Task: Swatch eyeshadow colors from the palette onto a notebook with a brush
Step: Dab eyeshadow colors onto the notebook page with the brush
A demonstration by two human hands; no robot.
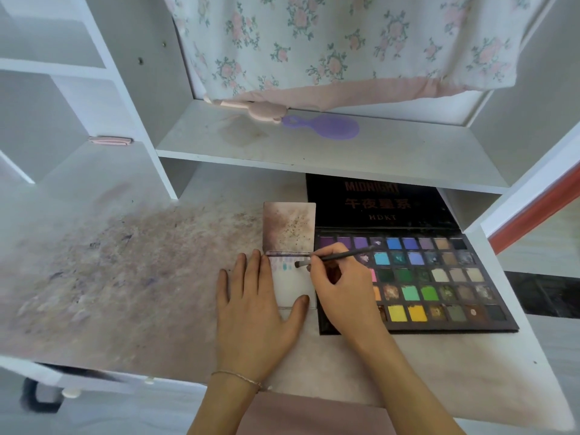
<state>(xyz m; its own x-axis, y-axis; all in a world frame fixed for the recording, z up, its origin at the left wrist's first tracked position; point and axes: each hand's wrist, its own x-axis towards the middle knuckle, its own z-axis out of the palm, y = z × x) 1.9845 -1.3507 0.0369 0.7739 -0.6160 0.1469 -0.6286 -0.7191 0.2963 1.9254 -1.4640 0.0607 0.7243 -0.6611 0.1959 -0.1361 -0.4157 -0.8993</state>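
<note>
At a powder-stained white desk under a shelf, our flat, relaxed left hand pins the notebook. Our right hand pinches a brush beside the open eyeshadow palette.

White surface, smeared across its left half with pinkish-brown and purple powder stains. Above it, a white shelf carrying a purple hand mirror, lying flat, handle pointing left. Just beside the handle, a pale pink ribbon tie. Floral curtain with a pink hem hanging behind the shelf, hem reaching down to it. At left, white cubby shelving; a small pink flat item on one ledge there, too blurred to identify. At far right, a red-orange strip along a white frame. At lower left, a dark caster wheel below the surface edge.
</note>
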